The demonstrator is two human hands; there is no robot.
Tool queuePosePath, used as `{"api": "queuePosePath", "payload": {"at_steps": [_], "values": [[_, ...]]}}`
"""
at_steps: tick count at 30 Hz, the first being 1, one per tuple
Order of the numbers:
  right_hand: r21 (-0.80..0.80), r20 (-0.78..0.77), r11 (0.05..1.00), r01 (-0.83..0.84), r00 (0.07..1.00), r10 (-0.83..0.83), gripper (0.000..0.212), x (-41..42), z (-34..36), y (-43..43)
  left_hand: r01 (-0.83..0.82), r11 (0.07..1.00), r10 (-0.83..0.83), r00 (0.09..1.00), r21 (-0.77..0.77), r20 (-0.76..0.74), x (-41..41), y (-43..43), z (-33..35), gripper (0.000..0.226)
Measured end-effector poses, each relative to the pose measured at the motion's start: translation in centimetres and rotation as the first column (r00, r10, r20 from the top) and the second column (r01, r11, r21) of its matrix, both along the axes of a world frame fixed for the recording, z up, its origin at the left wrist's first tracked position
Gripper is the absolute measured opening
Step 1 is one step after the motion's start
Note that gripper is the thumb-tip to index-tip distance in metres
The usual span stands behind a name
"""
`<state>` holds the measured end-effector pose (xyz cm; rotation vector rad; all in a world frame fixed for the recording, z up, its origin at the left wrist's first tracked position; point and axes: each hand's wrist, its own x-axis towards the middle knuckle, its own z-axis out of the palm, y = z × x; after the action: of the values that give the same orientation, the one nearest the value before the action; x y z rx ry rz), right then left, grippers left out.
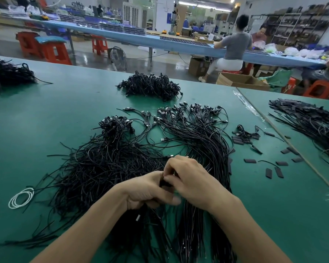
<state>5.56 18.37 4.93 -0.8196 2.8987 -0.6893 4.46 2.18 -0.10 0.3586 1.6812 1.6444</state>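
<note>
Grip on the black sleeve (pixel 162 182), a short piece of tubing held low over the middle of the green table (pixel 65 103), above the near end of the cable heap (pixel 198 133). The black sleeve stands between the two hands, its long axis running roughly away from the person, upper end toward the heap. The left hand (pixel 148 190) lies beneath and to the left, fingers curled round the lower part of the sleeve and, it seems, round some cable strands that trail back toward the body. The right hand (pixel 190 179) comes in from the right, thumb and forefinger closed in a pinch on the upper end; its other fingers bend over and hide the tip. Both hands touch the sleeve, so neither is nearer. The coming move probably runs along that axis. Whether a cable end already sits inside cannot be told. Spare sleeves (pixel 250 160) lie loose to the right, well apart; a white coil (pixel 21 198) lies far left.
</note>
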Motion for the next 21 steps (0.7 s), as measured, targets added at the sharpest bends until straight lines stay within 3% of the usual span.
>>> {"api": "queuePosePath", "payload": {"at_steps": [7, 13, 21], "values": [[0.074, -0.159, 0.988, -0.135, 0.977, 0.145, 0.005, 1.1, 0.3, -0.2, -0.015, 0.998, 0.017, 0.999, -0.056, 0.031, -0.1, 0.5, 0.2, 0.015], [0.182, -0.225, 0.975, -0.127, 0.960, 0.167, 0.005, 1.2, -0.4, -0.3, -0.049, 0.990, 0.056, 0.997, -0.135, 0.048, -0.2, 0.5, 0.2, 0.023], [0.178, -0.227, 0.976, -0.125, 0.960, 0.164, 0.018, 1.0, -0.1, -0.3, -0.106, 0.969, 0.101, 0.994, -0.222, -0.031, -0.3, 1.0, 0.1, 0.018]]}}
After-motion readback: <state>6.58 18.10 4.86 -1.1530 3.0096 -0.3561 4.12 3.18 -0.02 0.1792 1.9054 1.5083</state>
